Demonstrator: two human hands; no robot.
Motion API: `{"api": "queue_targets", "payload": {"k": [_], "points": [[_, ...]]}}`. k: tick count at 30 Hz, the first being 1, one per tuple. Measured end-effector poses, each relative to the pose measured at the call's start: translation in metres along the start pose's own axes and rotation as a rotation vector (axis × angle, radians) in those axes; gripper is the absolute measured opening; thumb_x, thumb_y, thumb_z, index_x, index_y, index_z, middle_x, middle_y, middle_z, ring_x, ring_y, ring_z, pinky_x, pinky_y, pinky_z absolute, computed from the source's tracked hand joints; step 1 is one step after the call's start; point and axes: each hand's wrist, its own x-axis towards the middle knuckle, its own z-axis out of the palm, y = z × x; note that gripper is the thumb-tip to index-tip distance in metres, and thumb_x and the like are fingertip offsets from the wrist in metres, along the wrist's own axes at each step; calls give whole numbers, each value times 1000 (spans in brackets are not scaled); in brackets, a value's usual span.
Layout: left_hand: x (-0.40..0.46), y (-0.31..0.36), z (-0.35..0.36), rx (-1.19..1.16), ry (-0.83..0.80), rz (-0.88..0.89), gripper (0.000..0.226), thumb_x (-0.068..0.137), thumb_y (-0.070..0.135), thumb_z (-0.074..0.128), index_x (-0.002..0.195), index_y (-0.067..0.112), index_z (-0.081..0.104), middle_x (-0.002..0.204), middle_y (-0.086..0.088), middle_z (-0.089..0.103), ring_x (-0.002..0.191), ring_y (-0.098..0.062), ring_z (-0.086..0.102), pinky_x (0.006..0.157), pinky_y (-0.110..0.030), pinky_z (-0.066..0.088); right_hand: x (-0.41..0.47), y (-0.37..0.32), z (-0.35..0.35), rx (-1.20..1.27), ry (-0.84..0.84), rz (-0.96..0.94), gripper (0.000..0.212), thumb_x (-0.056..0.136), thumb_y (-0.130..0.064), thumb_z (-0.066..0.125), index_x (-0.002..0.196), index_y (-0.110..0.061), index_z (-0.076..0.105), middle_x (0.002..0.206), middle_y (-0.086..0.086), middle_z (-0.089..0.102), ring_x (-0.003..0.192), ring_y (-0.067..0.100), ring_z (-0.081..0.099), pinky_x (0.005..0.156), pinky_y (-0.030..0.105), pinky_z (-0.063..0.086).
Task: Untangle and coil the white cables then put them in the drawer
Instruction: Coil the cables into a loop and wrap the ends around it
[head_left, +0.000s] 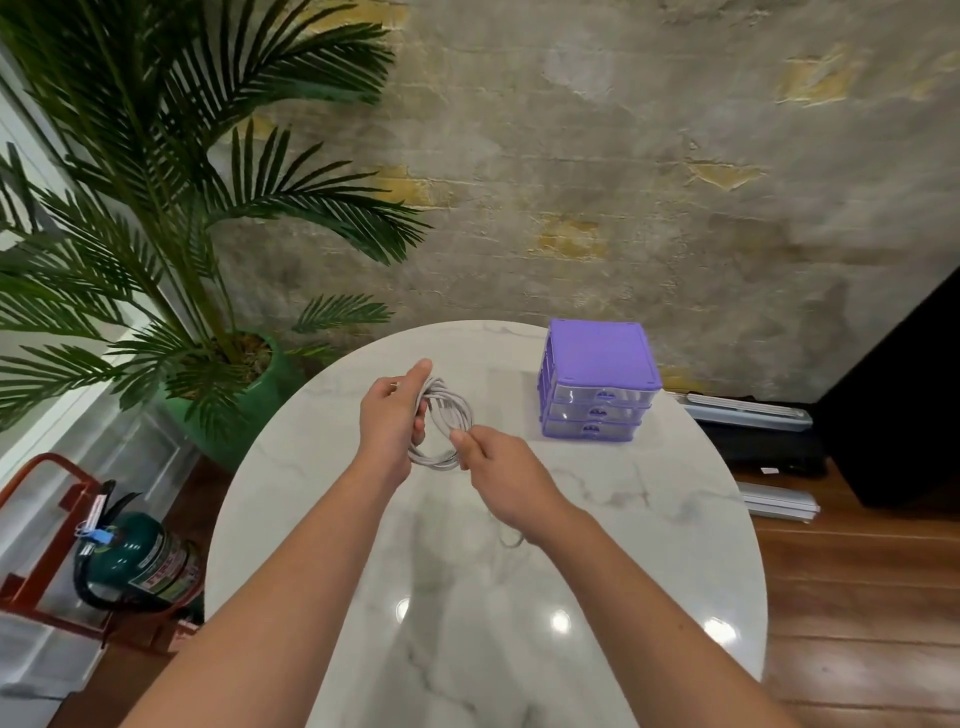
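Hands meet above a round marble table (597, 545): the left hand (389, 431) grips a coil of white cable (447, 421) with fingers curled through its loops, while the right hand (498, 473), just beside it, pinches a strand at the coil's lower edge. Beyond the right hand, well apart, stands a purple drawer unit (597, 379), all three drawers closed.

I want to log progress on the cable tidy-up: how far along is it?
Done: the white cable is already wound into several loops. In hand: the left hand grips the coil while the right hand pinches a strand at its lower edge, apparently finishing the wrap. Left: all three drawers of the purple drawer unit on the marble table look closed, so nothing is stowed yet.
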Motion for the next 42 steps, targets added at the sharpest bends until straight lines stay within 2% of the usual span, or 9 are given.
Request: {"api": "queue_targets", "payload": {"k": [6,12,15,19,25,29,33,37,42], "points": [[5,5,-9,56,-1,-59,39,79,43,76,76,15,49,56,-2,44,43,-12,30,41,-22,28,-8,19,2,7,3,22,39,99,-49,39,75,-21,53,53,-8,50,60,20,49,66,38,48],[4,6,-21,-23,-231,-233,34,91,45,62,74,17,52,51,-2,45,36,-9,31,38,-18,24,-7,36,-8,60,-76,121,39,85,-61,54,81,-22,61,71,3,66,55,19,61,65,38,55],[-2,3,-20,26,-321,-241,27,93,38,60,77,18,55,52,0,45,36,-8,33,39,-19,24,-1,27,-6,229,5,73,33,78,-58,65,104,-38,59,94,-9,64,78,16,63,75,38,56],[-10,1,-14,73,-425,-226,31,95,40,56,79,14,59,55,-1,46,41,-8,39,39,-18,29,10,3,-8,377,8,-39,48,90,-27,68,136,-30,54,115,-8,60,96,12,61,85,19,49],[-15,6,-9,126,-442,-207,36,95,42,57,74,12,62,52,0,45,43,-8,40,37,-15,27,15,-2,-13,413,-21,4,30,88,-3,66,116,-12,58,108,9,60,72,23,66,78,43,57],[-20,8,-3,168,-421,-191,36,92,50,58,83,15,62,55,0,52,44,-8,41,43,-18,32,16,-2,-16,457,-97,66,25,92,-4,59,110,-11,44,103,11,60,69,21,63,64,32,53],[-25,9,-1,-14,-411,-182,37,96,51,50,106,16,61,64,-5,60,51,-11,53,55,-23,47,16,-6,-19,455,-63,136,26,97,-11,48,117,-13,34,94,5,52,69,12,52,60,21,45],[-30,-3,1,215,-423,-27,46,100,52,42,83,14,62,57,1,53,57,-12,52,74,-35,45,21,-5,-23,410,-40,180,29,98,-9,37,126,-14,31,91,1,47,70,10,50,60,23,42],[-32,-9,4,296,-348,39,46,97,56,45,92,13,61,63,4,39,57,-12,40,65,-28,43,22,-3,-22,579,-48,233,33,95,-17,51,125,-14,38,95,0,52,77,16,56,76,35,50]]}}
